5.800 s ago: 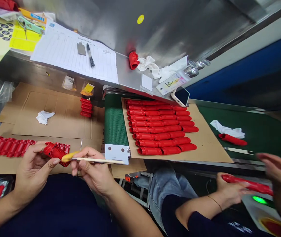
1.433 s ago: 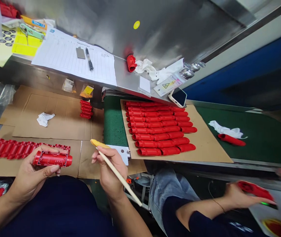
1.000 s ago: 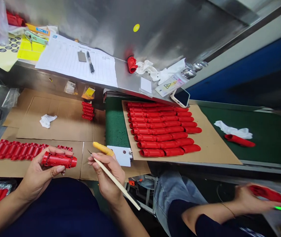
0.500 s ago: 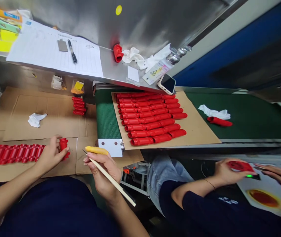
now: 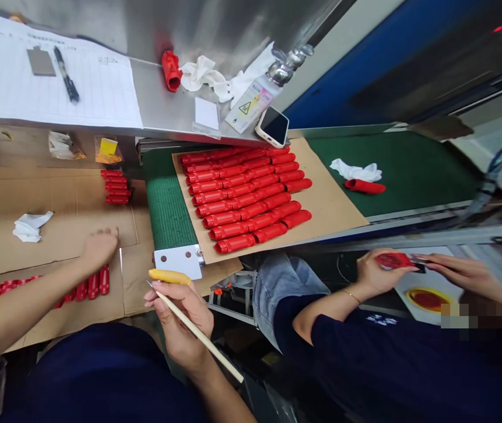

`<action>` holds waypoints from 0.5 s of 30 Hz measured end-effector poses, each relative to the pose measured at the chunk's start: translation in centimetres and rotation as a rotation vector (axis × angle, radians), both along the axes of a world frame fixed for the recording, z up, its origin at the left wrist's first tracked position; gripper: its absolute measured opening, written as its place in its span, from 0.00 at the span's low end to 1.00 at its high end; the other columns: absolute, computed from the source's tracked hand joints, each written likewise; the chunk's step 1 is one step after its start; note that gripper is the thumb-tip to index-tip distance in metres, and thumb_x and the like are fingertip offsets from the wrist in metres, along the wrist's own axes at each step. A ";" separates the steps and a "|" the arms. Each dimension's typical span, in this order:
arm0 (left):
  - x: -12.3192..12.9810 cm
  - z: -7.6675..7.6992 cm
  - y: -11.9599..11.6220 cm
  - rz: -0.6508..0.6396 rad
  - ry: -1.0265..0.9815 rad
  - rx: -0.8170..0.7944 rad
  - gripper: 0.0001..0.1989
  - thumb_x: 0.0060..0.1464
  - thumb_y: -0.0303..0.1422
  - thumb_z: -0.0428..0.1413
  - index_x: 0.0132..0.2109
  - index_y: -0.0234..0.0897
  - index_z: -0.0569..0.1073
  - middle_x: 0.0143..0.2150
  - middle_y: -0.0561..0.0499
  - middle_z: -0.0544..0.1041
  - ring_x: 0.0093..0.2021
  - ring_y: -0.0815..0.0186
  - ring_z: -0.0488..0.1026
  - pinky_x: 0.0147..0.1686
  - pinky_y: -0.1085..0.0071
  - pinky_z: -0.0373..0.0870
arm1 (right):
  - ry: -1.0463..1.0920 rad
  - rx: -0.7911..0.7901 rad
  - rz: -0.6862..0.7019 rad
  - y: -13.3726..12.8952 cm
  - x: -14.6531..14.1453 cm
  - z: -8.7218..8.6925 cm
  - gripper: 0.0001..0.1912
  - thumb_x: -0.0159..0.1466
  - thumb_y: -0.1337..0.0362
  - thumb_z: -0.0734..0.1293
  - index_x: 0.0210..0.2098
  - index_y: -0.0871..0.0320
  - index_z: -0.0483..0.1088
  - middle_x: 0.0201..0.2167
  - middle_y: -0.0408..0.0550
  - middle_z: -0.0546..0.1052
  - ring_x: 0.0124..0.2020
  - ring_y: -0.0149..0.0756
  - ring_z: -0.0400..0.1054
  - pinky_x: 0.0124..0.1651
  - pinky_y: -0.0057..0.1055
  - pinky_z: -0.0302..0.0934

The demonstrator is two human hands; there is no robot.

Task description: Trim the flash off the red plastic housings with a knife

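Observation:
My left hand [image 5: 101,249] hovers over the cardboard [image 5: 70,205], between a small stack of red parts [image 5: 116,187] and a row of red tubular parts [image 5: 93,285]. Its fingers are bent away and blurred, so what they hold, if anything, cannot be seen. Nearer the middle, my right hand [image 5: 184,320] is closed around a slim cream-handled tool [image 5: 200,335] whose fine dark tip points left. A yellow cover [image 5: 169,276] shows at its index finger.
Rows of red tubes [image 5: 251,194] lie on cardboard over a green belt [image 5: 167,200]. A steel shelf [image 5: 154,100] holds papers [image 5: 96,88], a bottle [image 5: 255,100] and a phone [image 5: 273,126]. At right, another person's hands [image 5: 376,273] hold a red part.
My left hand has let go of the red part, which stays at the row's right end, and has moved up toward the stack. The view has shifted right. My right hand keeps its tool.

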State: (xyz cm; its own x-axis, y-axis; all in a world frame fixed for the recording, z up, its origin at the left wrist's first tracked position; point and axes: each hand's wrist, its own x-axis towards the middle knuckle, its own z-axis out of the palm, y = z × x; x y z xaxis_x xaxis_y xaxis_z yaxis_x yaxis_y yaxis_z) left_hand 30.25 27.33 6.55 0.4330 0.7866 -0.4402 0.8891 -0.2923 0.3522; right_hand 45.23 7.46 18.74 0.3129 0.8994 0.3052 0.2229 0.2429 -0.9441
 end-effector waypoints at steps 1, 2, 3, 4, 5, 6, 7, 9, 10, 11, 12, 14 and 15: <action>0.8 0.4 2.2 0.028 -0.023 0.054 0.22 0.68 0.39 0.62 0.64 0.37 0.74 0.64 0.39 0.76 0.58 0.50 0.78 0.56 0.46 0.78 | -0.001 -0.002 0.008 0.1 0.1 0.2 0.08 0.75 0.63 0.69 0.52 0.54 0.80 0.41 0.53 0.85 0.36 0.38 0.83 0.40 0.36 0.82; 1.6 0.8 4.4 0.052 -0.053 0.098 0.22 0.68 0.39 0.62 0.65 0.37 0.74 0.65 0.39 0.75 0.59 0.49 0.77 0.57 0.45 0.78 | -0.007 -0.004 0.018 0.3 0.3 0.5 0.08 0.75 0.65 0.69 0.51 0.54 0.79 0.40 0.52 0.85 0.36 0.37 0.83 0.39 0.35 0.81; 2.5 1.0 6.4 0.078 -0.079 0.128 0.22 0.68 0.39 0.62 0.65 0.37 0.74 0.66 0.39 0.75 0.60 0.49 0.77 0.57 0.45 0.77 | -0.019 -0.009 0.027 0.4 0.4 0.8 0.08 0.74 0.67 0.69 0.51 0.54 0.79 0.38 0.50 0.86 0.36 0.37 0.83 0.40 0.34 0.81; 3.2 1.2 8.2 0.096 -0.111 0.148 0.22 0.68 0.39 0.62 0.65 0.37 0.74 0.66 0.39 0.75 0.60 0.49 0.77 0.57 0.45 0.77 | -0.036 -0.013 0.034 0.5 0.5 1.1 0.09 0.74 0.69 0.69 0.51 0.53 0.79 0.37 0.49 0.86 0.36 0.38 0.83 0.42 0.35 0.81; 3.8 1.3 9.6 0.114 -0.143 0.156 0.22 0.68 0.39 0.62 0.64 0.37 0.74 0.65 0.39 0.75 0.60 0.49 0.77 0.57 0.46 0.77 | -0.054 -0.020 0.039 0.6 0.6 1.3 0.10 0.73 0.70 0.69 0.51 0.53 0.78 0.36 0.49 0.86 0.37 0.38 0.83 0.44 0.36 0.80; 4.2 1.3 10.6 0.131 -0.175 0.156 0.22 0.68 0.39 0.62 0.64 0.36 0.74 0.65 0.39 0.76 0.59 0.49 0.77 0.57 0.46 0.78 | -0.066 -0.025 0.044 0.6 0.8 1.5 0.11 0.73 0.71 0.69 0.52 0.53 0.78 0.36 0.48 0.87 0.37 0.38 0.83 0.45 0.37 0.80; 4.5 1.3 11.2 0.149 -0.208 0.148 0.21 0.68 0.39 0.63 0.64 0.37 0.75 0.64 0.40 0.76 0.58 0.50 0.78 0.56 0.46 0.78 | -0.071 -0.029 0.051 0.6 0.9 1.6 0.11 0.73 0.70 0.69 0.52 0.53 0.78 0.36 0.48 0.87 0.38 0.39 0.83 0.46 0.38 0.80; 4.2 0.9 11.4 0.185 -0.271 0.112 0.20 0.70 0.40 0.60 0.63 0.35 0.75 0.63 0.41 0.76 0.57 0.52 0.79 0.55 0.49 0.78 | -0.065 -0.033 0.066 0.6 1.1 1.6 0.09 0.73 0.68 0.69 0.51 0.53 0.78 0.34 0.48 0.87 0.38 0.40 0.83 0.46 0.39 0.79; 3.7 0.7 11.0 0.203 -0.302 0.084 0.20 0.71 0.41 0.58 0.62 0.32 0.76 0.63 0.42 0.76 0.55 0.53 0.79 0.55 0.52 0.78 | -0.062 -0.038 0.069 0.6 1.2 1.3 0.07 0.74 0.66 0.69 0.49 0.53 0.79 0.33 0.47 0.86 0.37 0.40 0.82 0.45 0.40 0.79; 3.0 0.6 10.3 0.220 -0.331 0.050 0.20 0.72 0.41 0.57 0.61 0.31 0.76 0.62 0.43 0.76 0.54 0.55 0.80 0.55 0.54 0.78 | -0.064 -0.052 0.068 0.6 1.4 1.0 0.06 0.74 0.64 0.69 0.46 0.53 0.79 0.30 0.47 0.85 0.36 0.41 0.82 0.45 0.40 0.79; 2.1 0.5 9.4 0.238 -0.359 0.011 0.20 0.72 0.41 0.57 0.60 0.30 0.77 0.60 0.44 0.77 0.52 0.56 0.80 0.53 0.56 0.79 | -0.076 -0.073 0.066 0.6 1.4 0.7 0.07 0.75 0.63 0.69 0.43 0.53 0.80 0.29 0.46 0.84 0.36 0.41 0.81 0.45 0.40 0.78; -0.4 0.9 6.6 0.277 -0.423 -0.078 0.17 0.70 0.41 0.60 0.55 0.31 0.78 0.53 0.46 0.80 0.47 0.59 0.81 0.49 0.57 0.80 | -0.113 -0.131 0.054 0.7 1.5 -0.2 0.09 0.75 0.61 0.68 0.39 0.53 0.80 0.29 0.47 0.83 0.35 0.40 0.80 0.44 0.39 0.78; -1.9 1.3 4.8 0.300 -0.465 -0.125 0.15 0.68 0.40 0.63 0.52 0.33 0.79 0.49 0.46 0.82 0.44 0.59 0.81 0.46 0.57 0.81 | -0.123 -0.165 0.042 0.8 1.4 -0.6 0.09 0.75 0.60 0.69 0.40 0.53 0.81 0.31 0.47 0.83 0.35 0.40 0.80 0.43 0.38 0.77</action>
